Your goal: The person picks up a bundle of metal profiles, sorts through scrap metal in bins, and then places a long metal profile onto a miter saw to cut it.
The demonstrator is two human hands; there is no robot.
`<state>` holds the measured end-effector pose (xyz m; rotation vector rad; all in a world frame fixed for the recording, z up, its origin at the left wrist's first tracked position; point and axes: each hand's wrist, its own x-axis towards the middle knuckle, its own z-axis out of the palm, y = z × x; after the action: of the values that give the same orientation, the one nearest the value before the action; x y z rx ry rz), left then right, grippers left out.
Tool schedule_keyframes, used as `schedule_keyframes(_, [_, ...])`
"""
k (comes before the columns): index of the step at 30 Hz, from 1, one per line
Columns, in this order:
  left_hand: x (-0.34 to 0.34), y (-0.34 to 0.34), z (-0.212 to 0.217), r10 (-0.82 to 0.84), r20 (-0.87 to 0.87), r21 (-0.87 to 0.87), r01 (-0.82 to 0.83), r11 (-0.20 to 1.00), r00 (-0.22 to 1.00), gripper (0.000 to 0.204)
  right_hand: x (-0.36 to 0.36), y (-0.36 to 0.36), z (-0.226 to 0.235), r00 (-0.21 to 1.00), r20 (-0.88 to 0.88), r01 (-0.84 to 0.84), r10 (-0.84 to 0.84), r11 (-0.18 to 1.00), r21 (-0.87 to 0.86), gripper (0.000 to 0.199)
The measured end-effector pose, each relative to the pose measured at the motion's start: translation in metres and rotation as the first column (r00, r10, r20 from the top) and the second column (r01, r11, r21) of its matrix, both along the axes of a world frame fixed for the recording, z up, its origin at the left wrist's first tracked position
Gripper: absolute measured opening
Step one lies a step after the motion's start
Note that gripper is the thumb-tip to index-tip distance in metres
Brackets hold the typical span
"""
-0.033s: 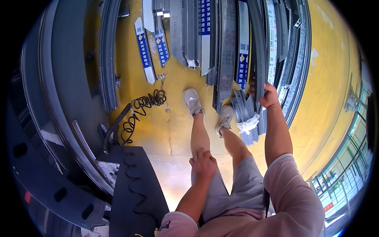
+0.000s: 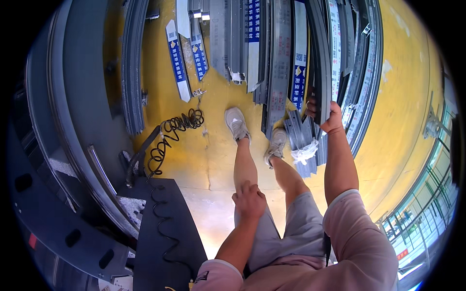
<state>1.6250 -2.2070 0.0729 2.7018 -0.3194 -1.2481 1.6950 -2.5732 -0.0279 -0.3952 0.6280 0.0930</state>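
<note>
My right hand [image 2: 326,116] is closed around a long grey metal profile [image 2: 321,63] that runs away from me among a pile of similar profiles [image 2: 276,58] with blue and white labels on the yellow floor. My left hand [image 2: 249,199] rests on my left thigh just above the knee, holding nothing, its fingers loosely spread over the leg. A bundle of short grey profile pieces [image 2: 298,133] with a white wrap [image 2: 305,153] lies just below my right hand, beside my right shoe [image 2: 276,143]. My left shoe [image 2: 237,123] stands on the floor to its left.
A coiled black hose [image 2: 177,123] lies on the floor at the left and leads to a black machine table [image 2: 165,233]. Long curved grey rails [image 2: 131,72] line the left side. Two loose labelled strips [image 2: 177,63] lie ahead. Glazed window frames [image 2: 422,194] stand at the right.
</note>
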Motion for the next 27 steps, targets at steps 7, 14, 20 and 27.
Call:
schedule_keyframes(7, [0.002, -0.002, 0.001, 0.012, -0.034, 0.018, -0.011, 1.0, 0.999, 0.017, 0.013, 0.013, 0.015, 0.976, -0.099, 0.202, -0.194, 0.975, 0.087, 0.067])
schedule_keyframes(14, [-0.005, 0.005, -0.004, 0.064, -0.033, 0.003, -0.063, 0.998, 0.997, 0.021, 0.016, 0.024, 0.002, 0.984, -0.102, 0.151, -0.147, 0.988, 0.032, 0.058])
schedule_keyframes(20, [-0.008, 0.008, -0.007, 0.088, 0.046, -0.04, -0.086, 0.995, 0.995, 0.014, 0.01, 0.054, -0.07, 0.809, -0.581, -0.502, -0.092, 0.406, -0.763, 0.07])
schedule_keyframes(27, [-0.005, 0.01, -0.009, 0.144, 0.003, -0.018, -0.144, 0.989, 0.99, 0.017, 0.035, 0.079, -0.089, 0.537, -0.811, -0.837, -0.234, -0.027, -0.546, 0.085])
